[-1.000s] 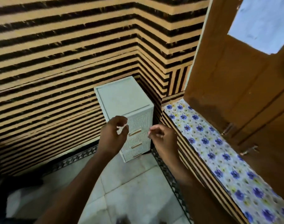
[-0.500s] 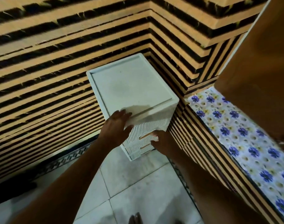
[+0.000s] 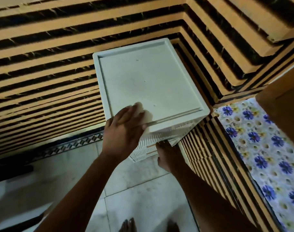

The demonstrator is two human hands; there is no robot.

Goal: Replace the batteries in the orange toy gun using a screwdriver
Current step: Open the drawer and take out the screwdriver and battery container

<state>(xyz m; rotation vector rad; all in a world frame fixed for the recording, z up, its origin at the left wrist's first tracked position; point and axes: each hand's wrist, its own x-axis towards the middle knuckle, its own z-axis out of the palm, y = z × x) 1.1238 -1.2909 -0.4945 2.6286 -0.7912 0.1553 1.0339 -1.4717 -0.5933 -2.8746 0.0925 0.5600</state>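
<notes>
A white plastic drawer cabinet (image 3: 151,81) stands in the corner of a striped wall. My left hand (image 3: 124,131) lies flat on the cabinet's top front edge, fingers spread over the rim. My right hand (image 3: 168,153) reaches under the top at the front of the drawers (image 3: 146,151), its fingers hidden against a drawer front near a handle slot. No orange toy gun, screwdriver or batteries are in view.
A ledge with a blue-flowered cover (image 3: 266,156) runs along the right. A brown wooden panel (image 3: 285,101) overhangs it at the upper right. Pale floor tiles (image 3: 134,190) lie below, with bare toes (image 3: 127,226) at the bottom edge.
The view has closed in and tilted down on the cabinet. My left hand has slid onto the cabinet's top edge. My right hand has gone lower against the drawer fronts.
</notes>
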